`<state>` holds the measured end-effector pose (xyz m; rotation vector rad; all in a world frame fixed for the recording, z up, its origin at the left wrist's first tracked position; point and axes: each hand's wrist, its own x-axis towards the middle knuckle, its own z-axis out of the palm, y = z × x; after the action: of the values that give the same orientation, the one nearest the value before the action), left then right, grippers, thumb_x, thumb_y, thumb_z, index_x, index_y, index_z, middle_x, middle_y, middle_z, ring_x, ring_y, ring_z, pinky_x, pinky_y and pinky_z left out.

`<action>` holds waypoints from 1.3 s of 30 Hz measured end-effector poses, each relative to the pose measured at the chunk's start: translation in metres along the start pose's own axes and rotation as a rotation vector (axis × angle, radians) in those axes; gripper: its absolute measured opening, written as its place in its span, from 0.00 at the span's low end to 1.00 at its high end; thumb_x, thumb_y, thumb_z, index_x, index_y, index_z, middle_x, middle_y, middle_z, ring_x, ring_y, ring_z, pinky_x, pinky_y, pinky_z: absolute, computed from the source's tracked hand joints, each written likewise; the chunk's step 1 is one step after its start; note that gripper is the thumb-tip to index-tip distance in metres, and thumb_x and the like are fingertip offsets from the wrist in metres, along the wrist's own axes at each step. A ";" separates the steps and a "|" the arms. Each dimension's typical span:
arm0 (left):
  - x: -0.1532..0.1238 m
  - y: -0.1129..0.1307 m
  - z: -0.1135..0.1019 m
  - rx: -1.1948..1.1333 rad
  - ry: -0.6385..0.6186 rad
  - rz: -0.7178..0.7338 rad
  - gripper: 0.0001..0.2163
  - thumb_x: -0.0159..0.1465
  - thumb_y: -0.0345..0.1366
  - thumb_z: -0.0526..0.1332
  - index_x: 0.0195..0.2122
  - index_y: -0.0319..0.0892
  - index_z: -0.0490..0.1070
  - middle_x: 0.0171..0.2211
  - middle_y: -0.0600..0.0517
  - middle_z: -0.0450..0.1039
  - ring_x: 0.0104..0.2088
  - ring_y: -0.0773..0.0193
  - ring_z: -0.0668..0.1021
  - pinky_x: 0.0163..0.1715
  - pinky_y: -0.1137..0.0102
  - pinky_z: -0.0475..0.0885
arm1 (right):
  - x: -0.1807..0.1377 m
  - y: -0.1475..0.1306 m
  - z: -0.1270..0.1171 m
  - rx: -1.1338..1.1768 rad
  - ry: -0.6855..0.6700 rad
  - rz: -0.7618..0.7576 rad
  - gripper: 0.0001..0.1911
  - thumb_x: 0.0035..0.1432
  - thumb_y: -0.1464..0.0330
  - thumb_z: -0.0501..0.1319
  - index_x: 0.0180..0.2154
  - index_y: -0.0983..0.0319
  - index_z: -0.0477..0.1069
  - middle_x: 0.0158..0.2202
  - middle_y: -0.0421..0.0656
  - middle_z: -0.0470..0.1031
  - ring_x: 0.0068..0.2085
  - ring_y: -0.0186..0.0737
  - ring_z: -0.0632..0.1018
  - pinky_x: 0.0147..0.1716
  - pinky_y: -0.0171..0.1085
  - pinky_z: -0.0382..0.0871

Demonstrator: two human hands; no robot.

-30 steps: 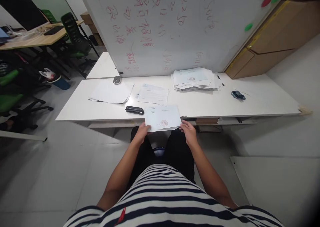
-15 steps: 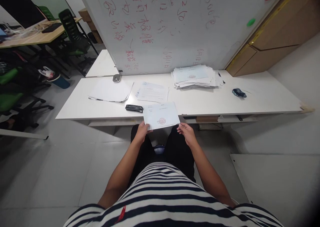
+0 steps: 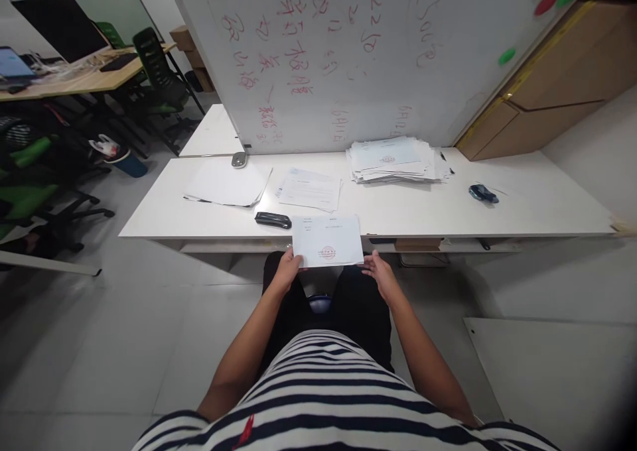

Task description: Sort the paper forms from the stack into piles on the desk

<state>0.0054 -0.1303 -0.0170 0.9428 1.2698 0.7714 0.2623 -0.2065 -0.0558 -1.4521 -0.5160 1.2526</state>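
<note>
A sheet of paper with a red round stamp (image 3: 327, 235) lies partly over the desk's front edge, its near part above my lap. My left hand (image 3: 287, 269) is closed on its lower left corner, thumb on top. Beside the lower right corner is my right hand (image 3: 381, 273), its fingers apart and close to the paper's edge. A black stapler (image 3: 273, 220) rests on the desk just left of the sheet. Behind the sheet lie a few printed papers (image 3: 311, 189), slightly fanned.
On the white desk (image 3: 423, 212) are blank-looking sheets (image 3: 226, 182), a thick stack of papers (image 3: 398, 166), a grey rounded object (image 3: 239, 160) and a small dark crumpled item (image 3: 482, 193). A whiteboard (image 3: 318, 60) stands behind, with cardboard boxes (image 3: 527, 129) at right.
My right hand has opened its fingers and moved slightly off the paper's lower right corner. The sheet now lies straighter. The whole view has shifted slightly.
</note>
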 end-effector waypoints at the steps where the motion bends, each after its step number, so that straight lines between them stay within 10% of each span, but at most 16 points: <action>1: -0.001 0.000 -0.001 0.001 -0.005 -0.002 0.18 0.54 0.33 0.58 0.47 0.40 0.69 0.44 0.46 0.75 0.39 0.60 0.77 0.32 0.69 0.75 | -0.001 0.000 -0.002 -0.046 -0.006 -0.011 0.27 0.46 0.43 0.61 0.29 0.61 0.74 0.32 0.45 0.78 0.36 0.44 0.78 0.31 0.37 0.70; 13: -0.005 -0.014 -0.008 -0.055 -0.077 0.110 0.20 0.57 0.40 0.60 0.50 0.40 0.68 0.46 0.46 0.75 0.41 0.59 0.77 0.36 0.67 0.74 | -0.028 -0.001 -0.001 -0.367 -0.144 -0.134 0.21 0.49 0.49 0.63 0.22 0.61 0.70 0.22 0.37 0.71 0.27 0.37 0.71 0.30 0.35 0.65; 22: -0.014 0.033 -0.003 -0.032 -0.270 0.255 0.21 0.58 0.46 0.61 0.50 0.42 0.69 0.47 0.47 0.74 0.45 0.59 0.75 0.42 0.66 0.73 | -0.010 -0.061 0.023 -0.079 -0.059 -0.378 0.29 0.43 0.56 0.70 0.46 0.59 0.69 0.46 0.47 0.76 0.48 0.47 0.75 0.49 0.49 0.69; 28: 0.005 0.088 0.013 0.065 -0.035 0.499 0.16 0.57 0.43 0.63 0.45 0.43 0.72 0.45 0.50 0.75 0.48 0.61 0.74 0.51 0.68 0.66 | 0.004 -0.127 0.054 -0.115 0.066 -0.596 0.24 0.46 0.55 0.67 0.43 0.60 0.71 0.42 0.46 0.78 0.45 0.46 0.77 0.48 0.47 0.69; 39: 0.018 0.048 0.024 0.165 0.260 0.526 0.10 0.61 0.40 0.58 0.43 0.45 0.67 0.40 0.49 0.73 0.44 0.59 0.73 0.49 0.65 0.66 | 0.022 -0.076 0.082 -0.221 0.111 -0.609 0.20 0.53 0.57 0.60 0.44 0.61 0.70 0.41 0.45 0.77 0.42 0.44 0.76 0.46 0.43 0.68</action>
<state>0.0328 -0.0974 0.0197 1.3722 1.3374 1.2436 0.2212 -0.1288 0.0161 -1.3858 -0.9582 0.6426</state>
